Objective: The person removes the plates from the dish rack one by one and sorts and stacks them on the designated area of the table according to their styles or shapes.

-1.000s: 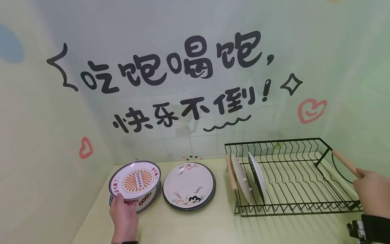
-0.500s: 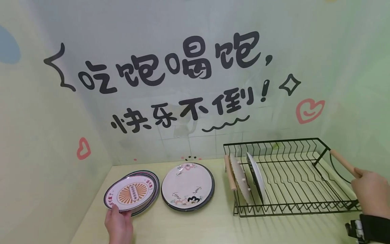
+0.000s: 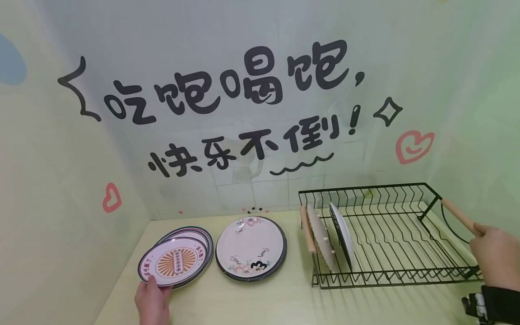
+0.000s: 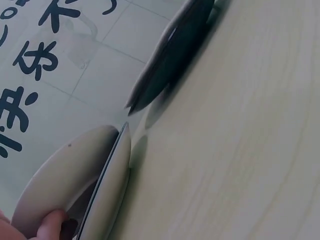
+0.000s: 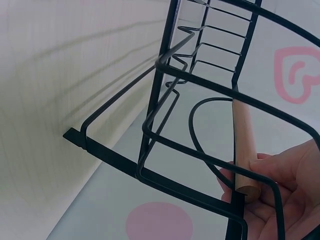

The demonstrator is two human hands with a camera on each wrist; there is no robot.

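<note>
My left hand [image 3: 152,301] pinches the near rim of a white plate [image 3: 178,262] with an orange sunburst print and dark edge. This plate overlaps another rimmed plate [image 3: 201,233] at the left; in the left wrist view its pale underside [image 4: 62,170] slants over the lower plate [image 4: 110,190], a finger [image 4: 50,225] tucked beneath. On the far right, my right hand [image 3: 495,257] grips the wooden handle [image 3: 459,215] of a black wire dish rack [image 3: 378,285]. The right wrist view shows thumb and fingers around that handle [image 5: 245,140].
A floral white plate [image 3: 252,246] lies on a dark-rimmed one beside the left pile. Two plates stand upright in the rack's left slots, a beige one [image 3: 321,239] and a white one [image 3: 343,237]. A printed wall backs the pale wooden table [image 3: 243,304].
My left hand has moved down and slightly left, lowering the sunburst plate and uncovering more of the plate behind it. My right hand stays on the rack handle.
</note>
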